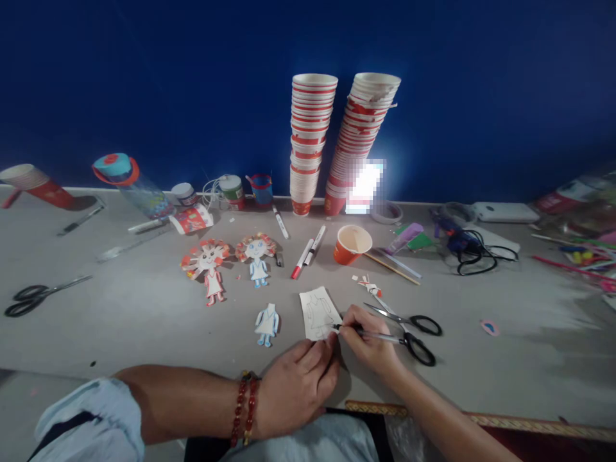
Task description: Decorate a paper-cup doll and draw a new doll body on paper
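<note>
A small piece of white paper [314,307] lies on the table with the outline of a dressed, headless figure drawn on it. My left hand [299,378] holds down its lower edge, fingers bent and close together. In my right hand [368,337] is a pen [380,335], its dark tip on the paper near the figure's legs. Left of the paper is a cut-out doll body [267,325] edged in blue. Two paper dolls with fringed orange hair lie beyond it, one in red [212,273] and one in blue [258,260]. Scissors [409,324] rest partly open just beyond my right hand.
Two tall stacks of paper cups, one upright [314,138] and one leaning [359,131], stand against the blue wall. An orange cup [350,250], markers [308,253] and paper scraps [369,287] are nearer. Other scissors [36,297] lie far left; blurred craft items crowd the right.
</note>
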A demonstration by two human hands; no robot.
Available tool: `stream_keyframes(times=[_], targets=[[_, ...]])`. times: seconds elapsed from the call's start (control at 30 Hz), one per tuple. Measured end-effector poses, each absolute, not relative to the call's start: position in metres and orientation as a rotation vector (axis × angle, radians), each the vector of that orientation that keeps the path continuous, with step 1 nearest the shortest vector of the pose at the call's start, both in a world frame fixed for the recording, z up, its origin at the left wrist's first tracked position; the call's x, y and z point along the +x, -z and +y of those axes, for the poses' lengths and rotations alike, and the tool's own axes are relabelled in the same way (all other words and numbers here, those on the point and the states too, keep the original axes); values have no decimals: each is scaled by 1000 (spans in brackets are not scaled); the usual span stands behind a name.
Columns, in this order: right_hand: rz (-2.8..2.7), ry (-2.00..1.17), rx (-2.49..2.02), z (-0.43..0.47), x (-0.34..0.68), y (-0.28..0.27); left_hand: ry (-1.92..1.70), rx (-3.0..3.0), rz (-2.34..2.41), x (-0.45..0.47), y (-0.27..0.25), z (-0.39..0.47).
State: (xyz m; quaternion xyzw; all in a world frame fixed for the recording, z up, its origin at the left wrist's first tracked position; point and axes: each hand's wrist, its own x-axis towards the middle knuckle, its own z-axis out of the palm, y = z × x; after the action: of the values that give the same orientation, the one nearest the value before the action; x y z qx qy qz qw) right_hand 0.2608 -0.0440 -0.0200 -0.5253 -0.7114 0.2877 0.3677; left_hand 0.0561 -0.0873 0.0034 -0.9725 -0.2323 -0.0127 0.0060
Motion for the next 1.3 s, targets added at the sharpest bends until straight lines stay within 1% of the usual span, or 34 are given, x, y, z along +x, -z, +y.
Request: stream_keyframes(times=[0.5, 0.83, 1.3], targets=[[-1855, -693, -1338, -43, 261, 20, 37, -3060, -727, 56, -7, -87], [-1839, -734, -1343, -44, 261, 23, 27, -3052, -736, 56, -3, -88], [-1826, -712, -1323, -43, 259, 18, 34, -3019, -727, 55, 1, -89]])
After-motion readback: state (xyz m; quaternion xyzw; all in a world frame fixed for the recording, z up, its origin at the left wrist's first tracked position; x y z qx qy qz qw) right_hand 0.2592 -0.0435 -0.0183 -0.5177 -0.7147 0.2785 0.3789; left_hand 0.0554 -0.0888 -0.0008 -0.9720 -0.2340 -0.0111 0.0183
